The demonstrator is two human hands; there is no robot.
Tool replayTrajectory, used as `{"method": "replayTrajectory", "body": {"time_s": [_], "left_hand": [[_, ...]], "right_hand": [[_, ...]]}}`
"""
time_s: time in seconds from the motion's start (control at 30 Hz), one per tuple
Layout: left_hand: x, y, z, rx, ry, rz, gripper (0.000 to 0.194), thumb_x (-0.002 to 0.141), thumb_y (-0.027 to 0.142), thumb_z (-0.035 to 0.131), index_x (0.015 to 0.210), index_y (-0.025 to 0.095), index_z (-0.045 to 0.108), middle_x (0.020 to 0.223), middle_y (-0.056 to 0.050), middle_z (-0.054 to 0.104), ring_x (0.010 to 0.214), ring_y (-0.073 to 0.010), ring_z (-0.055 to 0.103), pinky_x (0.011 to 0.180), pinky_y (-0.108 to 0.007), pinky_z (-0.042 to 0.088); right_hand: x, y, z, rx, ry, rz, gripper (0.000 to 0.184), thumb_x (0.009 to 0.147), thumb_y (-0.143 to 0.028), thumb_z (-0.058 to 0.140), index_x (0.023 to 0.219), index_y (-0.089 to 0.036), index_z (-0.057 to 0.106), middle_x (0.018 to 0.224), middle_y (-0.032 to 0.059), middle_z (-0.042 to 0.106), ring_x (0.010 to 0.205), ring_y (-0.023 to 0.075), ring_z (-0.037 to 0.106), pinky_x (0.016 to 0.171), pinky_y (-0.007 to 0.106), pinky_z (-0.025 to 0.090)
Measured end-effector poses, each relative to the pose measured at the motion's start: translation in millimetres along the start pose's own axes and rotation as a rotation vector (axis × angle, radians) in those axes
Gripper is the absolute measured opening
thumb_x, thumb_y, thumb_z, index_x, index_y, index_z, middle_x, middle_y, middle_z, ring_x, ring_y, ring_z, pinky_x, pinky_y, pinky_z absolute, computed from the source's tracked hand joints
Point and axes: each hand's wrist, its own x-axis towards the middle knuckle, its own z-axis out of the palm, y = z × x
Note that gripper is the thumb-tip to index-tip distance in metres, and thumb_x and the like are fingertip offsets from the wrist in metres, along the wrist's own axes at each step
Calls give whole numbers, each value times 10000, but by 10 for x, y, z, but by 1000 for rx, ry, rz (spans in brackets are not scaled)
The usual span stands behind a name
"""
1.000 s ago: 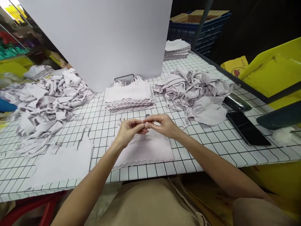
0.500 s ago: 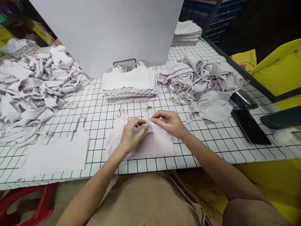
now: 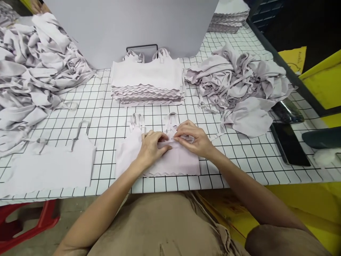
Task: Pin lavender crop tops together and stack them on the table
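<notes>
A pale lilac camisole top (image 3: 176, 161) lies flat before me, its two looped straps pointing away and its wavy hem toward me. My left hand (image 3: 154, 145) rests on its neckline, fingers curled above and thumb below, with the fabric edge between them. At the base of the right strap, my right hand (image 3: 192, 139) is closed in a pinch on the top; a tiny detail at the fingertips is too small to name. Another camisole top (image 3: 61, 167) is spread out at the left. Behind my hands stands a neat stack of camisole tops (image 3: 146, 76).
Crumpled lilac garments form piles at the left (image 3: 34, 71) and right (image 3: 239, 78). A black phone (image 3: 290, 144) lies at the right beside a dark glossy object (image 3: 287, 112). A grey panel (image 3: 133, 25) rises behind the stack. A red stool (image 3: 45, 220) stands below the table.
My hands were together above the top; they have come apart and down onto its neckline, the right one at the strap base. The view has tilted downward.
</notes>
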Motion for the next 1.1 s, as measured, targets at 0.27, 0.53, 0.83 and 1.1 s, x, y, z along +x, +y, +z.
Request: {"method": "replayTrajectory", "body": {"time_s": [0.27,0.53,0.83,1.1], "left_hand": [[-1,-40,80,30,29,64,86,791,266,801,792,226,725,707,7,636,791,-193,527,850,-393,284],[-16,-74,146,49,70,116,158,868,290,700,728,219,721,657,4,591,720,-176,478,862,-399,270],[-16,-68,151,73,67,116,149,864,297,693,738,223,717,672,-4,622,749,-189,507,881,-410,280],[-22,-89,129,7,31,124,188,879,316,693,715,230,724,662,-10,618,767,-201,510,889,-427,278]], "right_hand": [[-12,2,28,2,-18,-19,102,894,-215,640,868,-279,715,722,16,676,887,234,571,864,458,470],[9,-19,92,-59,-87,-73,101,890,-196,622,828,-243,687,755,39,659,939,246,537,853,463,443],[-17,18,94,-108,-121,-85,118,880,-163,607,835,-240,685,756,43,643,945,251,522,859,470,436],[73,-133,-16,-459,-385,-250,297,943,-72,424,762,-202,620,756,50,585,921,236,469,1029,658,291]]}}
